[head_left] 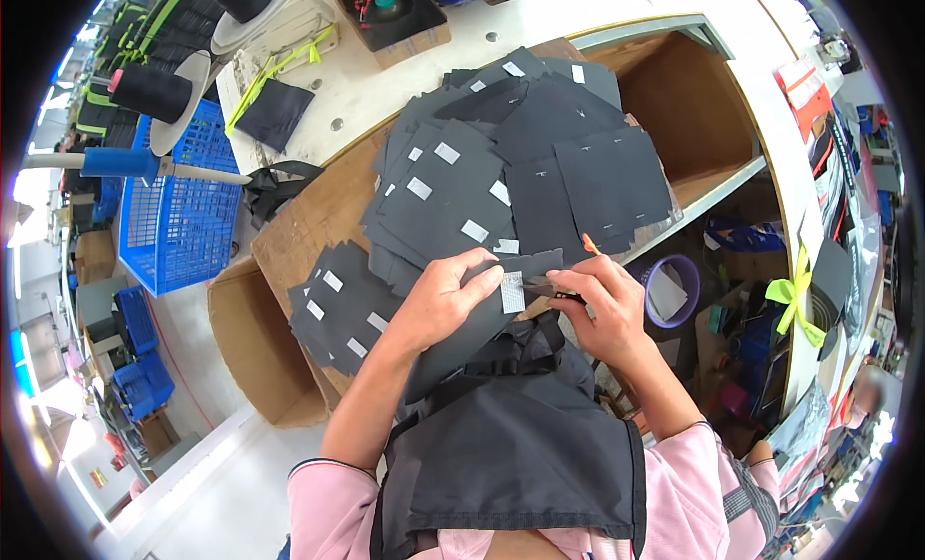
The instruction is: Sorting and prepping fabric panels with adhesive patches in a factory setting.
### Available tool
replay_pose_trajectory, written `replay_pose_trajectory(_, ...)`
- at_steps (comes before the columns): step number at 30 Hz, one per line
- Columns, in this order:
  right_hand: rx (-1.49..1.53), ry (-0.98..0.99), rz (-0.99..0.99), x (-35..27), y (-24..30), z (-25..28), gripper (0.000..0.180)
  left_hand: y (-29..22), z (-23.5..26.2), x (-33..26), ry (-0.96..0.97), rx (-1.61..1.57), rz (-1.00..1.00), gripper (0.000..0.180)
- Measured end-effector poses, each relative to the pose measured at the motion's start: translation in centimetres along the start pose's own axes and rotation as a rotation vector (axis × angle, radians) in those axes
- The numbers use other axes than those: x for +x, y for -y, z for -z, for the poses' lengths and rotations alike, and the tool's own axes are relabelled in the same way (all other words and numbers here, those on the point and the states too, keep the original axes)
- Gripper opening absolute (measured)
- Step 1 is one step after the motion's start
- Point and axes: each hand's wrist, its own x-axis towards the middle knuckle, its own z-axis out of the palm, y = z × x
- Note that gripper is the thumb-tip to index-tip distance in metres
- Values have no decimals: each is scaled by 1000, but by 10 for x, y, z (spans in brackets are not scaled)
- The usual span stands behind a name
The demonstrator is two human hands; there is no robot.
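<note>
Just in front of my body, my left hand (451,298) pinches a dark grey fabric piece (540,261) between thumb and fingers. A pale, silvery rectangular label (512,292) lies on that piece, beside my left thumb. My right hand (609,305) is closed at the label's right side, around a small dark pointed tool (562,294). Most of the tool is hidden by the fingers, so its exact kind is unclear. An orange bit (589,243) shows above the right index finger. Beyond both hands lies a large heap of dark fabric pieces (434,180), many with white labels.
A smaller pile of labelled pieces (337,295) lies left of my left forearm. A wooden board (323,208) carries the heaps. Open cardboard boxes (262,343) stand below at left. To the right is a purple-rimmed bin (696,288); a blue basket (178,208) stands at far left.
</note>
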Motion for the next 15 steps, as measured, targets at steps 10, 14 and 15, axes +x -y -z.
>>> replay_pose_trajectory(10, -18, 6, 54, 3, 2, -1, 29, -13, 2, -4, 22, 97, 86, 24)
replay_pose_trajectory(14, 44, -49, -8, 1, 4, 1, 31, -9, 3, -3, 6, 100, 57, 23)
replay_pose_trajectory(15, 49, -17, 2, 1, 6, 3, 31, -9, 3, -3, 9, 114, 40, 23)
